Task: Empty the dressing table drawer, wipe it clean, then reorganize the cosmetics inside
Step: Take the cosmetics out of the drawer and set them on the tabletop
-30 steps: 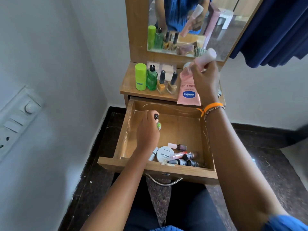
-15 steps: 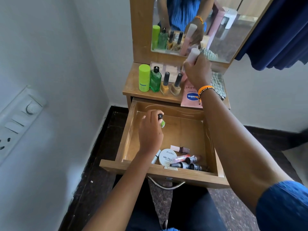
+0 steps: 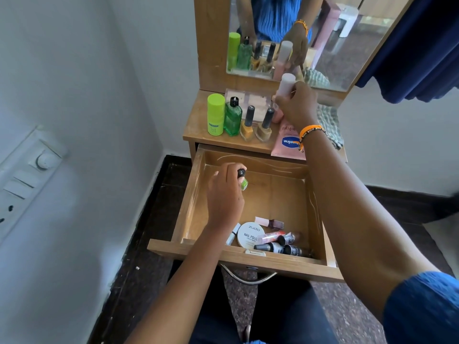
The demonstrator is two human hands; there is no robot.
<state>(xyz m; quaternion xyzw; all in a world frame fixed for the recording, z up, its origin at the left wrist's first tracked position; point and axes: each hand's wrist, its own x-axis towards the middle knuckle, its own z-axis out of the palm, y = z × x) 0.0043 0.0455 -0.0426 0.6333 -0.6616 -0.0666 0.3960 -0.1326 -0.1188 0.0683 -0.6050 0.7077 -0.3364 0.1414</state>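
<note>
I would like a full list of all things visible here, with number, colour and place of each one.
drawer: 1, wooden, pulled open
round wipes tin: 1, white, drawer front
small bottles: several, dark-capped, lying at drawer front beside the tin
lime container: 1, tabletop left
green glass bottle: 1, black cap, beside it
nail polish bottles: 2, tan, black caps, tabletop
Vaseline tube: 1, pink, lying on tabletop
checked cloth: 1, green-white, tabletop right
mirror: 1, above tabletop
switch panel: 1, white, left wall
curtain: 1, dark blue, upper right
left hand: holds green nail polish over drawer
right hand: grips pink bottle over tabletop
</note>
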